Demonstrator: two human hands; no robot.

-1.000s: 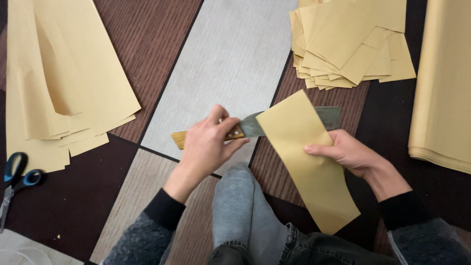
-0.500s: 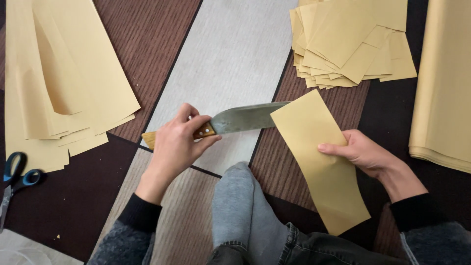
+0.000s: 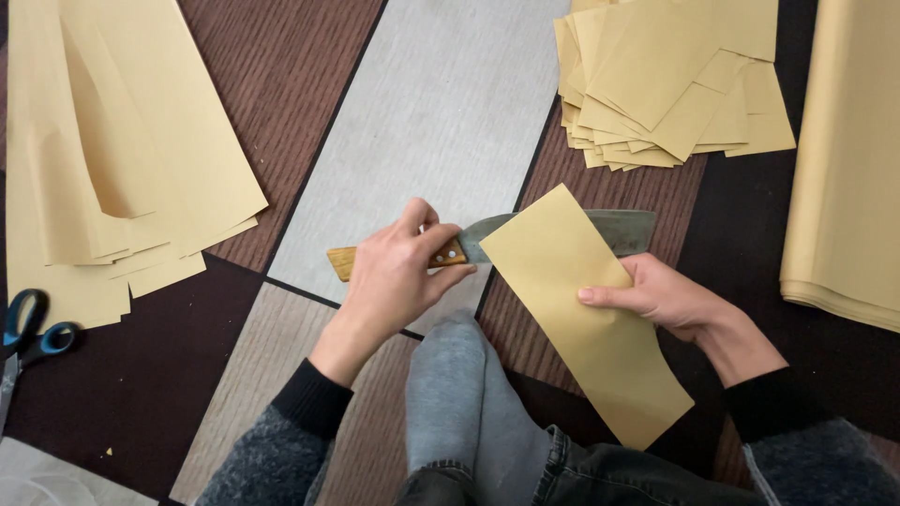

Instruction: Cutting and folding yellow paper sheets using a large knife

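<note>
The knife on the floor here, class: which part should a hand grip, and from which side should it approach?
Grip the knife by its wooden handle, coming from the left, as the left hand does. The handle is the blunt, rounded end with rivets, while the broad grey blade runs off to the right, partly hidden behind the tan paper strip that the right hand holds.

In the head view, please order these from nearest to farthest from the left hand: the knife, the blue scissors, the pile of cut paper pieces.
1. knife: held in the left hand.
2. pile of cut paper pieces: upper right.
3. blue scissors: far left edge.
</note>
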